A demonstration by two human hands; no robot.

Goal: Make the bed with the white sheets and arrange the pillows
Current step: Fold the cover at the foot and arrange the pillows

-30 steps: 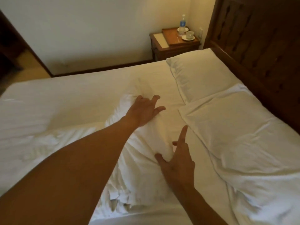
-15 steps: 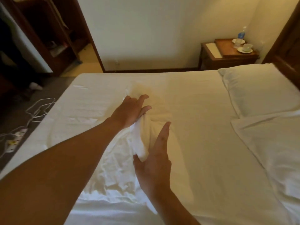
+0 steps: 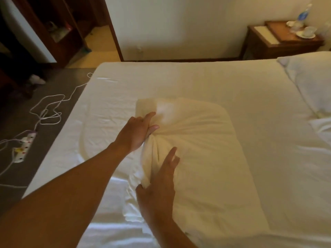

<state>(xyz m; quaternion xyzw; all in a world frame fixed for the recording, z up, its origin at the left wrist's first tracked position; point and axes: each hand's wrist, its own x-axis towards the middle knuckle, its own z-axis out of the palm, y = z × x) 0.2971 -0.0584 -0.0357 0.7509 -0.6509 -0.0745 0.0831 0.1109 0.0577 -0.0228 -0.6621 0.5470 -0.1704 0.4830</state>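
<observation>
A white top sheet (image 3: 200,133) billows over the middle of the bed (image 3: 179,77), spreading to the right. My left hand (image 3: 137,133) pinches a bunched fold of it between thumb and fingers. My right hand (image 3: 159,187) is below it, thumb hooked on the same fold, fingers straight along the cloth. A white pillow (image 3: 311,77) lies at the right edge of the bed, with a second pillow's corner (image 3: 322,129) below it.
A wooden nightstand (image 3: 279,42) with a water bottle (image 3: 302,14) and a cup (image 3: 309,31) stands behind the bed. White cables (image 3: 48,111) and a power strip (image 3: 23,145) lie on the dark floor at left. A dark wooden wardrobe (image 3: 59,29) is at far left.
The view has swung left, away from the headboard. Both hands moved left with the bunched sheet, and the sheet has opened out into a wide billow on the bed.
</observation>
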